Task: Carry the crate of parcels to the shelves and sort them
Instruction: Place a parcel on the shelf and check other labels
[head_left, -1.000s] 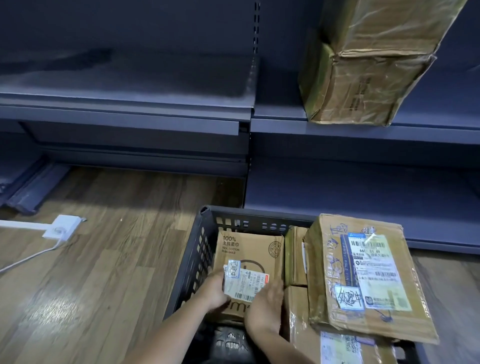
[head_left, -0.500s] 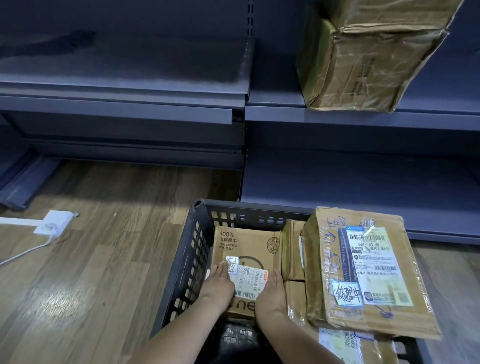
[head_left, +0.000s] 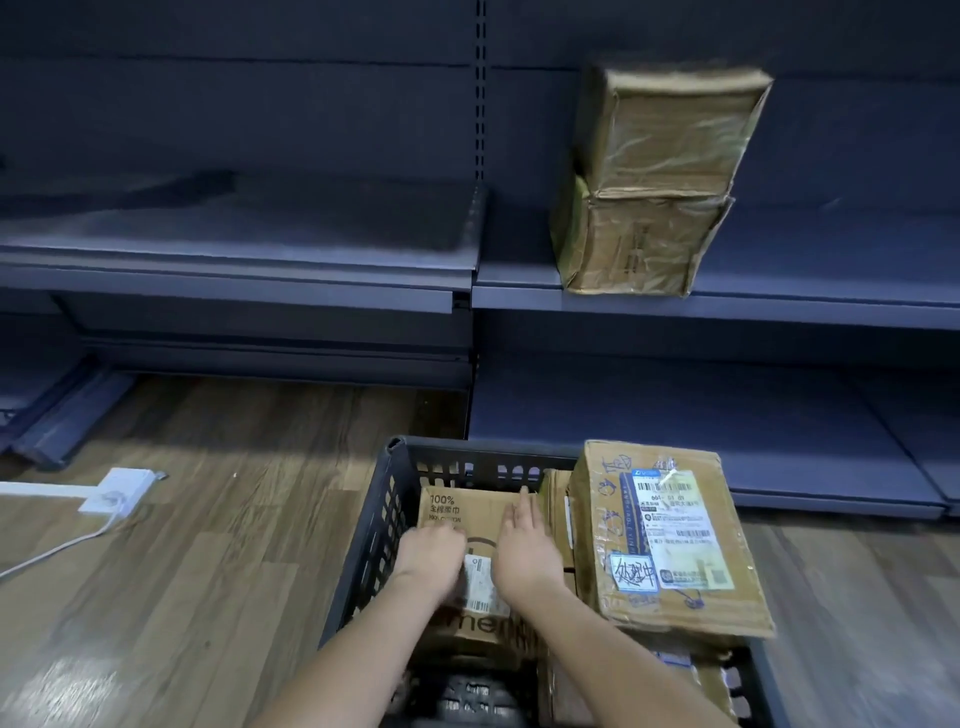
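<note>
- Inside the dark crate on the wooden floor, both my hands lie on top of a small cardboard parcel printed "100%".
- My left hand rests on the parcel's left half, palm down, knuckles up; the fingertips look bent downward over the top, but they are blurred and I cannot tell whether they hook an edge or only press.
- My right hand lies flat on the parcel's right half, fingers straight and close together, pointing away from me toward the crate's far wall; it presses and does not clasp.
- Both forearms come up from the bottom of the view and converge on the parcel, wrists fairly level.
- Between my two hands a white shipping label shows on the parcel's top.
- Just to the right of my right hand, a larger taped parcel with a printed label and a handwritten sticker sits high on other parcels in the crate, its near edge overhanging them.
- Beyond my fingertips, past the crate, stand dark shelves; up and to the right of my right hand two taped boxes are stacked on one shelf.
- Far to the left of my left hand a white power strip and its cable lie on the floor.
</note>
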